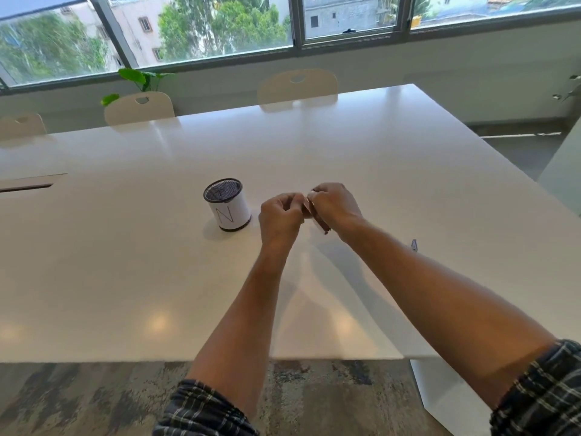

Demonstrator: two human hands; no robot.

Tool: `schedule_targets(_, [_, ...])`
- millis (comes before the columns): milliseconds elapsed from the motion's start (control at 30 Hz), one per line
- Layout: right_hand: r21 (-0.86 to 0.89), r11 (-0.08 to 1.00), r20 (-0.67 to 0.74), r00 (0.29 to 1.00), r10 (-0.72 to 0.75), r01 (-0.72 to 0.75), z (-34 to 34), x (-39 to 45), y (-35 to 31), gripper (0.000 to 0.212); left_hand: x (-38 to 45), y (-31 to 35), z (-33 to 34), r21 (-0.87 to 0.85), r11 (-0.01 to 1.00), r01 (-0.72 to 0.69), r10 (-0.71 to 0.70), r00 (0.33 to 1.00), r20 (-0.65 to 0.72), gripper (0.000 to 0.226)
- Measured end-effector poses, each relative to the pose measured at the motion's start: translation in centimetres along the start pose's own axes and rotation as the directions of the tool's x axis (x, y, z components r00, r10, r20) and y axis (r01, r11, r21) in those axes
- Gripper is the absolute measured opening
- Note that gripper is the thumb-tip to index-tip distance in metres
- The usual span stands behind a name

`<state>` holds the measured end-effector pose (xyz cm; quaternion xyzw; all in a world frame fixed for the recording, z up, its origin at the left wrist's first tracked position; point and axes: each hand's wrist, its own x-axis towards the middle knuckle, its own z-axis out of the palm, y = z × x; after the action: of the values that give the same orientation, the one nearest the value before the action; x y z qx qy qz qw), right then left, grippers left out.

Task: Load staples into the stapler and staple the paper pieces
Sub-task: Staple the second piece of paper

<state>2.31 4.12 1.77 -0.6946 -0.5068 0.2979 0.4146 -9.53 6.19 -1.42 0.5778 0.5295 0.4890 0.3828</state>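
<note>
Daylight from a long window falls across a wide white table, with pale chairs tucked along its far side and a green plant behind one of them. Near the middle of the table stands a mesh cup wrapped in white paper bearing the letter N, just left of the person's hands. Both hands are raised above the table and meet over a small reddish-brown stapler, which hangs between them, its lower end pointing down and toward the person. The right hand curls its fingers over the top of the stapler and grips it. The left hand has its fingers bent in toward the stapler's upper end, pinching at something there; what the fingertips hold is too small to tell. Both forearms are bare, with dark plaid sleeves pushed up near the elbows. A tiny object lies on the table beside the right forearm, too blurred to name. Below the table edge, mottled grey floor shows.
</note>
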Motion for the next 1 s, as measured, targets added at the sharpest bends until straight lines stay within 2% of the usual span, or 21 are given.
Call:
schedule_targets(100, [-0.074, 0.997, 0.027, 1.0, -0.009, 0.011, -2.3, -0.4, 1.5, 0.024, -0.5, 0.1, 0.7, 0.006, 0.998, 0.055, -0.055, 0.991, 0.119, 0.02])
schedule_targets(233, [-0.137, 0.991, 0.072, 0.997, 0.011, -0.001, -4.4, -0.9, 3.6, 0.021, -1.7, 0.5, 1.4, 0.052, 0.992, 0.115, -0.125, 0.947, 0.295, 0.02])
schedule_targets(467, [-0.224, 0.974, 0.087, 0.995, 0.054, -0.033, -5.2, -2.0, 5.3, 0.023, -2.6, 0.5, 2.3, 0.187, 0.972, 0.141, -0.207, 0.891, 0.404, 0.02])
schedule_targets(700, [-0.359, 0.933, 0.139, 0.989, 0.043, 0.01, -4.4, -3.0, 6.4, 0.022, -3.3, 0.1, 2.4, 0.304, 0.945, 0.124, -0.257, 0.856, 0.449, 0.018])
schedule_targets(1000, [-0.412, 0.902, 0.197, 0.979, -0.045, 0.124, -3.9, -3.3, 6.3, 0.021, -2.9, 0.1, 2.2, 0.449, 0.893, 0.028, -0.236, 0.879, 0.414, 0.015])
